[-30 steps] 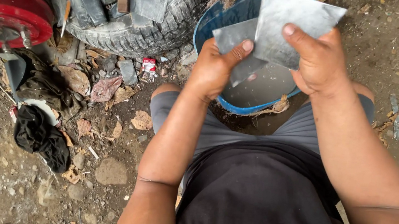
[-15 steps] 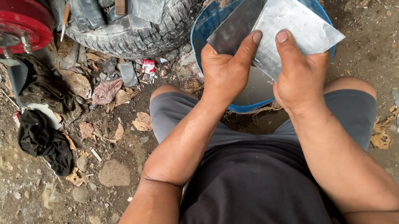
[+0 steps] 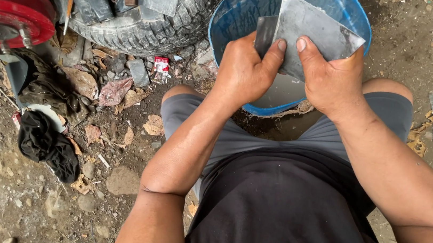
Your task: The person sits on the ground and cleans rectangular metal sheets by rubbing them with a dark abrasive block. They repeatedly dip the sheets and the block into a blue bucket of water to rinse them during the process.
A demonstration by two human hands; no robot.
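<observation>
A grey, stiff sheet (image 3: 317, 27) is held over a blue round tub (image 3: 232, 19) that holds murky water. My left hand (image 3: 246, 71) grips the sheet's left part, thumb on top. My right hand (image 3: 331, 77) grips its lower right part, thumb pressed next to the left thumb. The sheet is bent between the two hands along a line near the thumbs. Both hands are just above the tub's near rim, between my knees.
A worn tyre (image 3: 146, 23) with grey scraps in it lies left of the tub. A red wheel hub (image 3: 9, 6) is at far left. A black rag (image 3: 45, 143), stones and litter lie on the dirt ground.
The hands have come together on the sheet, thumbs side by side, and the sheet is folded more sharply than a second ago.
</observation>
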